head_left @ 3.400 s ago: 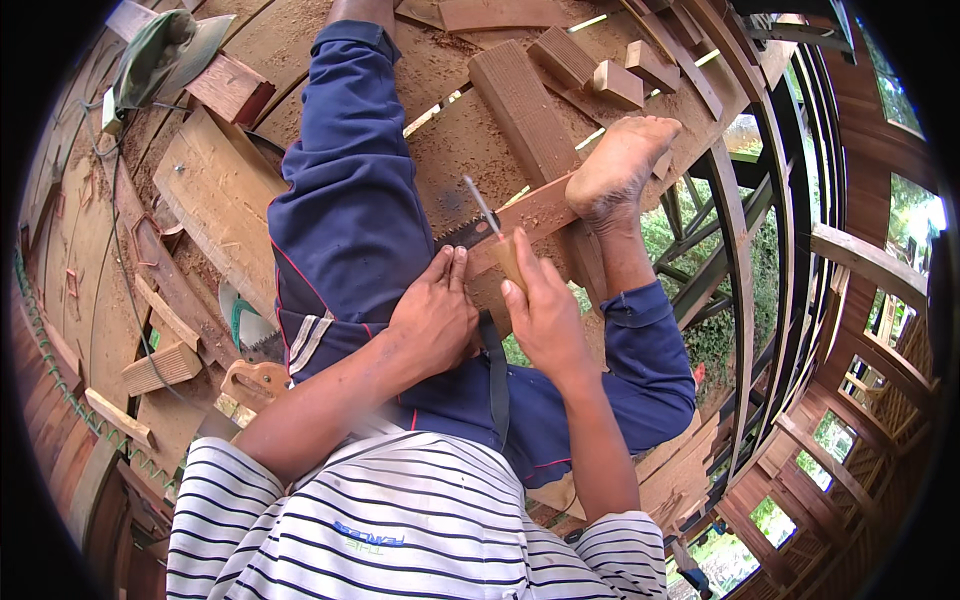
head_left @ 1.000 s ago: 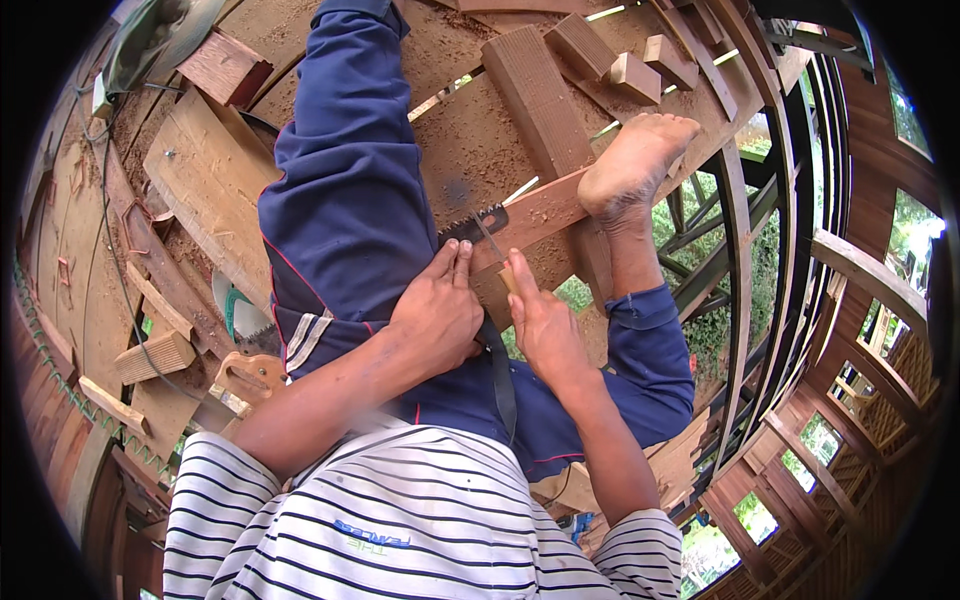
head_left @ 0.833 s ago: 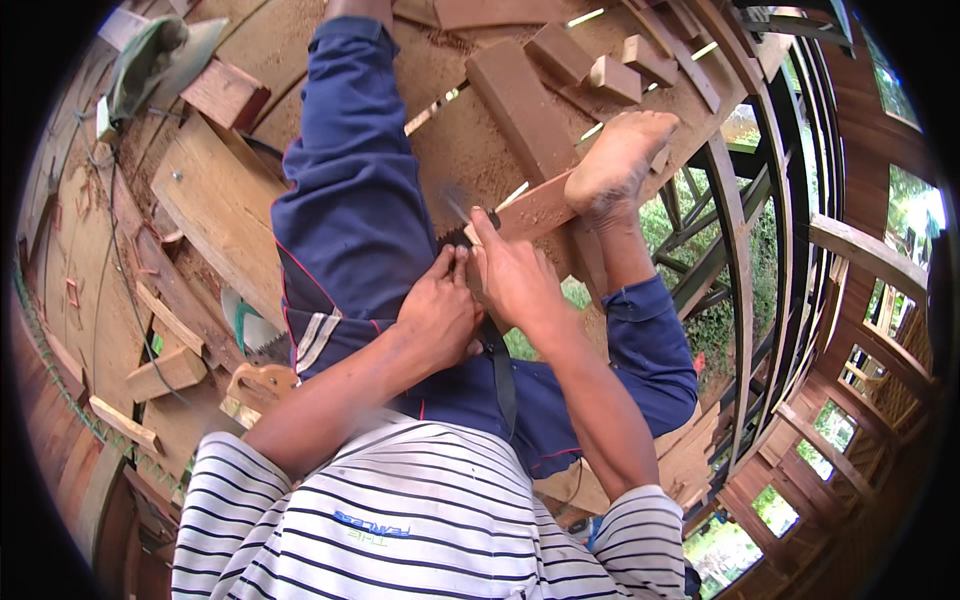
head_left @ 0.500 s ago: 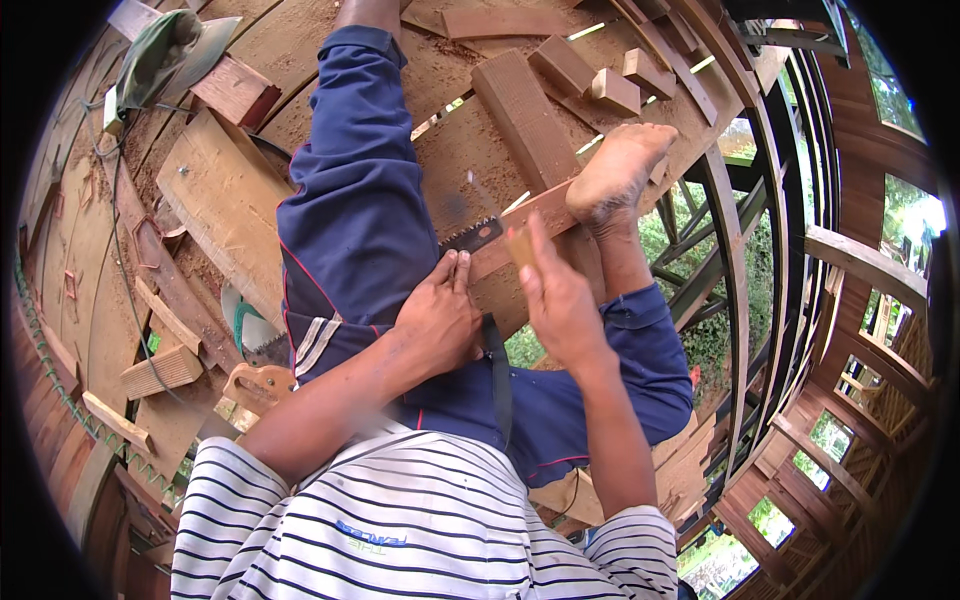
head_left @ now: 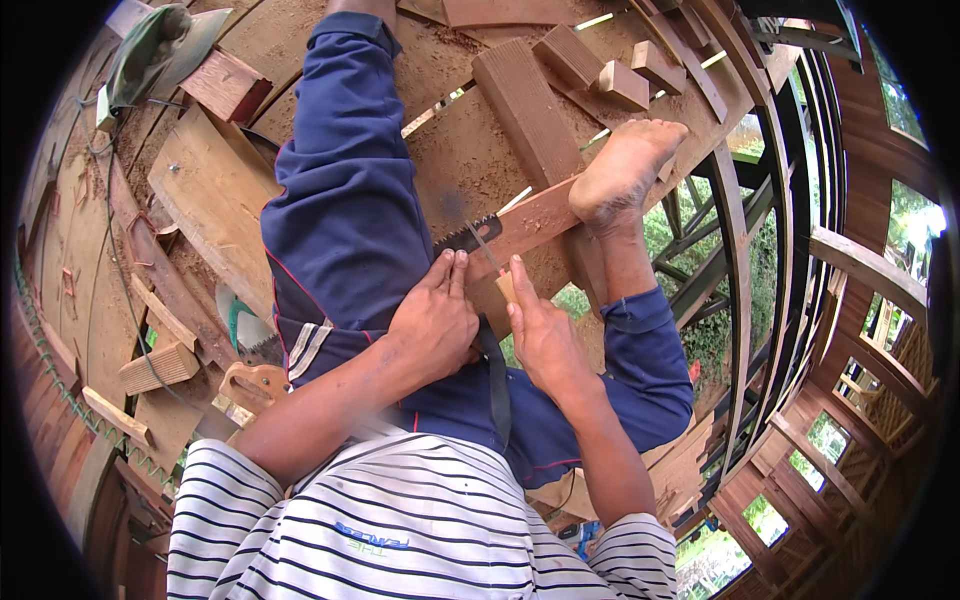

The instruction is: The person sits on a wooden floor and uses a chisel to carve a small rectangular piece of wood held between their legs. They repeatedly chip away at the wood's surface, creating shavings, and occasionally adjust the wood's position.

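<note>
A dark, toothed saw blade [head_left: 487, 232] lies along a reddish wooden strip [head_left: 540, 217], its left part hidden by my trouser leg and hand. Two fingertips of my left hand [head_left: 437, 320] press at the blade's lower edge against the strip; the other fingers curl under, out of sight. My right hand [head_left: 550, 345] is closed round the pale wooden handle of a thin file [head_left: 488, 254], index finger stretched along it. The file's metal crosses the blade's teeth. My bare right foot [head_left: 628, 170] rests on the strip's far right end.
A handsaw with a wooden grip [head_left: 255, 385] lies left of my hip. A thick beam [head_left: 525, 110] and several offcuts [head_left: 625, 85] lie ahead on the sawdust-strewn planks. A cap [head_left: 160, 55] sits at the far left. The platform's edge runs along the right, with greenery below.
My right hand has drawn back toward me and slightly left with the file, whose metal now shows across the blade. My left hand stays at the saw blade.
</note>
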`<action>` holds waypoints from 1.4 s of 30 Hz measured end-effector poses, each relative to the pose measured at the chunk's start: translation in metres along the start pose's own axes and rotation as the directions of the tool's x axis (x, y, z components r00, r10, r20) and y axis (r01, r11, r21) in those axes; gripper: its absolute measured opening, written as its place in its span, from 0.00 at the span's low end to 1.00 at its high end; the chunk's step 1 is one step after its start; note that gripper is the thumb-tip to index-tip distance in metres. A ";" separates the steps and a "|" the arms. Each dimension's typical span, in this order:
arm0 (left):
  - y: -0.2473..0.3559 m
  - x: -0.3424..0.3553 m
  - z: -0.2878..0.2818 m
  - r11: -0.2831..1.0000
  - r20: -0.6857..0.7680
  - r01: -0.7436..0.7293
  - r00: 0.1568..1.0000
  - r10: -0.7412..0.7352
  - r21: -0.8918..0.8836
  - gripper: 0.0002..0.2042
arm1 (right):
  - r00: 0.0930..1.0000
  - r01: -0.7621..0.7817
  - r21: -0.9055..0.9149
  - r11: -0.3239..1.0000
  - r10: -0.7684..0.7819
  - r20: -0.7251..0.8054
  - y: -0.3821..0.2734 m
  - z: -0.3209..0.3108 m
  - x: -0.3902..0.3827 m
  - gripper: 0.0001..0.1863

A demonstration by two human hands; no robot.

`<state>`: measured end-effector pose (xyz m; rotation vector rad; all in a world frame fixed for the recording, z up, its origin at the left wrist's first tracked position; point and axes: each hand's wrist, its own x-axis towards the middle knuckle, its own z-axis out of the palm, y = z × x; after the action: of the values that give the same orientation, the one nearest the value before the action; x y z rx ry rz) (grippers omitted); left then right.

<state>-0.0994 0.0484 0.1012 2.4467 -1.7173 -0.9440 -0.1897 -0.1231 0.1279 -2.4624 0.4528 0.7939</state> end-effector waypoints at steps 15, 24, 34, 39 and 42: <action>-0.004 -0.002 0.006 0.999 -0.010 0.006 1.000 -0.006 -0.054 0.45 | 0.915 0.347 0.288 0.893 -0.254 -0.314 -0.050 -0.037 0.058 0.31; -0.001 0.000 0.002 0.999 0.002 0.031 1.000 -0.030 -0.014 0.46 | 0.966 0.233 0.208 0.950 -0.202 -0.161 0.018 0.007 0.011 0.31; 0.000 -0.001 0.003 0.998 0.001 0.036 0.999 -0.036 -0.043 0.45 | 0.998 0.058 0.011 0.998 -0.058 0.014 0.006 0.000 0.003 0.33; -0.001 -0.001 -0.001 0.998 0.039 0.034 0.999 -0.032 -0.053 0.44 | 0.993 0.009 -0.064 0.998 -0.002 0.118 -0.004 -0.008 0.013 0.33; 0.001 0.000 -0.004 0.999 0.075 -0.003 0.997 0.005 -0.033 0.44 | 0.996 -0.012 -0.093 0.996 0.020 0.084 -0.026 -0.005 0.036 0.33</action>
<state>-0.0981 0.0466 0.1047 2.4166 -1.7133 -1.0678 -0.1476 -0.1102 0.1185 -2.5009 0.4142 0.9415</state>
